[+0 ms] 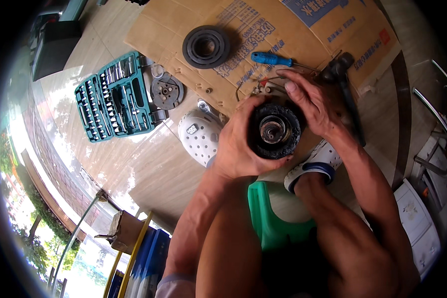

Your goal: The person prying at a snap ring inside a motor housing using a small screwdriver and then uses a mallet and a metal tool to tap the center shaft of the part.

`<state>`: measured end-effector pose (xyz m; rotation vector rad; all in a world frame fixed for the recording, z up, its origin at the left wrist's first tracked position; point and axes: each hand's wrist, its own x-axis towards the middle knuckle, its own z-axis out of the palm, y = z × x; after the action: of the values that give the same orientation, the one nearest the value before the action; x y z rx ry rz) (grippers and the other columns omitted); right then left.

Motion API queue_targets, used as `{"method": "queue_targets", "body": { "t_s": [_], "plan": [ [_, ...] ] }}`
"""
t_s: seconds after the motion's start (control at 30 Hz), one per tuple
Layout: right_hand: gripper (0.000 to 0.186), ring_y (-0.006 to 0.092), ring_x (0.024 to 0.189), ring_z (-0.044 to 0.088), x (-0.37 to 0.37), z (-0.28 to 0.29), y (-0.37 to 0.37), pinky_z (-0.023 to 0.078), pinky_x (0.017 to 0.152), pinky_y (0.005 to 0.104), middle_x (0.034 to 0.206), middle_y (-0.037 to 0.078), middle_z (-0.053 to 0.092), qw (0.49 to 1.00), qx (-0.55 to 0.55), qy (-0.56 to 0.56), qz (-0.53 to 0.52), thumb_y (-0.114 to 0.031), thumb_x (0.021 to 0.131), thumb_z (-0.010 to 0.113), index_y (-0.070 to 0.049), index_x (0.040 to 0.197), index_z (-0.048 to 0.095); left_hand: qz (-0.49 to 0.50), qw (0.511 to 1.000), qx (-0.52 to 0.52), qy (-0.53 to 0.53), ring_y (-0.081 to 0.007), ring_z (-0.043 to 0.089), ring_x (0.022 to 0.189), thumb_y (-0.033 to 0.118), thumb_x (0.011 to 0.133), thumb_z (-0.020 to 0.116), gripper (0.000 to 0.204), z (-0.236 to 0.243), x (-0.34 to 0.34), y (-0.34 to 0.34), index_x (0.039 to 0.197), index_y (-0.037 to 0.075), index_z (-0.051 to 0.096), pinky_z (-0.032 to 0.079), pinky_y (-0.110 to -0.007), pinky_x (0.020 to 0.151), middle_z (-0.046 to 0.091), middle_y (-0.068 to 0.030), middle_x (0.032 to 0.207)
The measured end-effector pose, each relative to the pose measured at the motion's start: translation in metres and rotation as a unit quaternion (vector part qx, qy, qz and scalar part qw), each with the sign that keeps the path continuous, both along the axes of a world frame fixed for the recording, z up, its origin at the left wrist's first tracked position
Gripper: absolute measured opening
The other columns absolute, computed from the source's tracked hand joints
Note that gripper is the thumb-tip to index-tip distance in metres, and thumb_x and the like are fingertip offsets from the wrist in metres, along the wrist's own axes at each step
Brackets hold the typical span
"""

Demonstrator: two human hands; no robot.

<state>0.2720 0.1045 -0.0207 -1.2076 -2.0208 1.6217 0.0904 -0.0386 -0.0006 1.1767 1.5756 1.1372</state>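
My left hand (236, 136) is wrapped around the side of what looks like a car air-conditioner compressor (294, 144). Its end faces up, with a black greasy ring about a central shaft. Just right of it, my right hand (315, 107) is open, its fingers stretched out past the far side; whether the palm touches the compressor I cannot tell. Thin wires (264, 81) show beyond the ring. Past my hands a blue-handled screwdriver (271, 58) lies on the cardboard (184, 20). A dark hammer (355, 114) is to the right of my right hand.
A black grooved pulley (187, 48) rests on the cardboard. Left of it are a round clutch plate (159, 96) and an open green socket set (115, 99) on the tiled floor. Between my legs is a green stool (263, 218). White drawers (416, 211) stand at the right.
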Motion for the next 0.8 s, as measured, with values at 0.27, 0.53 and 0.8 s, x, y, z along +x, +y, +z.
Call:
{"method": "queue_targets", "body": {
  "t_s": [0.27, 0.53, 0.8],
  "plan": [
    [0.039, 0.0161, 0.119, 0.068, -0.003, -0.005, -0.001, 0.05, 0.108, 0.0316, 0.128, 0.012, 0.076, 0.992, -0.118, 0.043, 0.017, -0.025, 0.114, 0.053, 0.001, 0.137, 0.071, 0.037, 0.993, 0.036, 0.106, -0.0284, 0.077, 0.107, 0.026, 0.056, 0.103, 0.095, -0.003, 0.013, 0.0, 0.137, 0.004, 0.057, 0.061, -0.038, 0.095, 0.075, -0.0135, 0.12],
    [0.035, 0.014, 0.107, 0.07, -0.007, -0.007, -0.008, 0.053, 0.099, 0.0316, 0.115, 0.012, 0.079, 0.998, -0.063, 0.024, -0.02, -0.019, 0.113, 0.052, 0.0, 0.131, 0.074, 0.023, 0.992, 0.032, 0.117, -0.0316, 0.074, 0.112, 0.031, 0.056, 0.102, 0.099, -0.002, 0.011, -0.003, 0.139, 0.005, 0.055, 0.06, -0.042, 0.096, 0.072, -0.0135, 0.122],
    [0.035, 0.0133, 0.088, 0.068, -0.005, -0.013, -0.01, 0.054, 0.085, 0.0321, 0.096, 0.012, 0.078, 0.998, -0.038, 0.017, -0.042, -0.022, 0.112, 0.052, 0.0, 0.127, 0.075, 0.027, 0.973, 0.013, 0.23, -0.0366, 0.069, 0.119, 0.033, 0.057, 0.103, 0.104, 0.012, 0.017, -0.005, 0.143, 0.0, 0.053, 0.056, -0.046, 0.103, 0.069, -0.0189, 0.127]
  ]
}}
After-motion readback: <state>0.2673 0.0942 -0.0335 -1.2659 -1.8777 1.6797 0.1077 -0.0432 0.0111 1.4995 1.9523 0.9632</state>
